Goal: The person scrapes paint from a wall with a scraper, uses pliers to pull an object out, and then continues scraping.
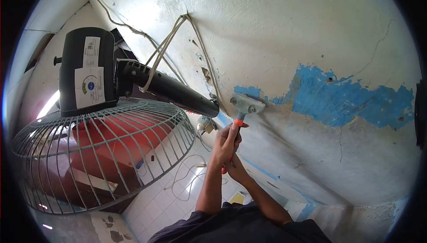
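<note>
A scraper [245, 104] with a wide grey head and a red-and-black handle is pressed against the wall, at the left end of a patch of exposed blue paint [347, 100]. My left hand [225, 141] is closed around the handle just below the head. Lower on the same handle, my right hand [236, 168] is wrapped too, its fingers partly hidden behind the left hand and wrist. The handle's red butt shows beside the right hand. Around the blue patch the wall's white coating [284, 34] has ragged edges.
A caged fan [102, 154] with a black motor housing fills the left side, its black pole [178, 92] reaching close to the scraper. Cord [167, 43] ties the pole to the wall. Below are a socket with wires [205, 125] and a tiled floor [155, 209] with loose cable.
</note>
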Tool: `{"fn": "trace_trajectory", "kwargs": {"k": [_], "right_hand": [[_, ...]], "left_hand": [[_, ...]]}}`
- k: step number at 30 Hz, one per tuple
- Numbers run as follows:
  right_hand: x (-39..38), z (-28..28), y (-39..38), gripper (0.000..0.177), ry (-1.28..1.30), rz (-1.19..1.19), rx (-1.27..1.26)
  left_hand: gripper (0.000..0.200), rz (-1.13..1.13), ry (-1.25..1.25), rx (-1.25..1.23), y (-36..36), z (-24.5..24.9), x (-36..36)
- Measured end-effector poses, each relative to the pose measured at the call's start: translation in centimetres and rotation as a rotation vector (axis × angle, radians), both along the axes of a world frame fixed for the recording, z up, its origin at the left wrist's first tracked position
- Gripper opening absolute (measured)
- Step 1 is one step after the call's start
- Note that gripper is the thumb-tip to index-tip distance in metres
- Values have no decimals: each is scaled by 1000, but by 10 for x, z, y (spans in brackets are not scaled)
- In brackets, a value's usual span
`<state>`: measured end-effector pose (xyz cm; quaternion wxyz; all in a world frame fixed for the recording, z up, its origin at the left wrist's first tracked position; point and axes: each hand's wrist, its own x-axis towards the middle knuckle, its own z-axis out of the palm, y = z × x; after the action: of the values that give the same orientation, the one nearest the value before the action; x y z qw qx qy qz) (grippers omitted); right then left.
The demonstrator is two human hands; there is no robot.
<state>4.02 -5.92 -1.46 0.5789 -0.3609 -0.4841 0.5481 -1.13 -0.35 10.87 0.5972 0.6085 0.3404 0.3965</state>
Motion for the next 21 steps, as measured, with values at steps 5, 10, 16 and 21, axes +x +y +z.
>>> {"fn": "trace_trajectory", "kwargs": {"k": [5, 10, 16, 21], "right_hand": [[-12, -47, -16, 43, -33, -33, -34], [7, -18, -6, 38, -70, 12, -27], [-12, -38, -26, 34, -35, -34, -52], [-9, -24, -18, 34, -99, 63, -85]], "left_hand": [[50, 19, 95, -83, -6, -62, -8], [49, 21, 5, -51, -4, -18, 3], [50, 45, 70, -106, -15, -37, -4], [54, 69, 81, -105, -15, -15, -8]]}}
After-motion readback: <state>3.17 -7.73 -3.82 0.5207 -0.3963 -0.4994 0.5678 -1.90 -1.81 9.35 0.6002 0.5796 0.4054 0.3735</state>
